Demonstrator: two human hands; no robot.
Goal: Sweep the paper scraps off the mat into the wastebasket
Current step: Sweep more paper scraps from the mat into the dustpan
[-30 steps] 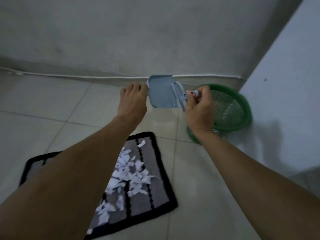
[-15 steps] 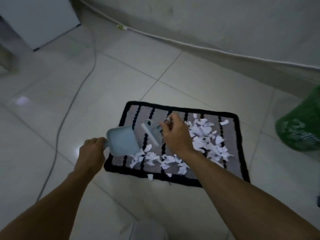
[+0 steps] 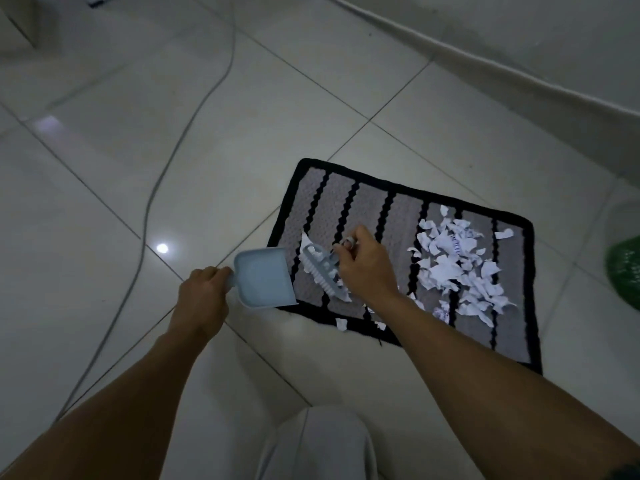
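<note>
Paper scraps remain on the mat; left hand grips the dustpan at its edge as catcher, right hand grips the brush.

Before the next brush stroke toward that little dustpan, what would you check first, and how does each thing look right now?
1. Dustpan held by the left hand: ok, grip on its handle.
2. Brush held by the right hand: ok.
3. Dustpan mouth facing the brush at the mat edge: ok; whether its lip touches the mat, cannot tell.
4. Dustpan has room: ok, it looks empty.
5. Paper scraps within the stroke: not ok, the main pile lies behind the right hand, away from the dustpan.
6. Wastebasket close by: ok, its green side shows at the right edge.
</note>
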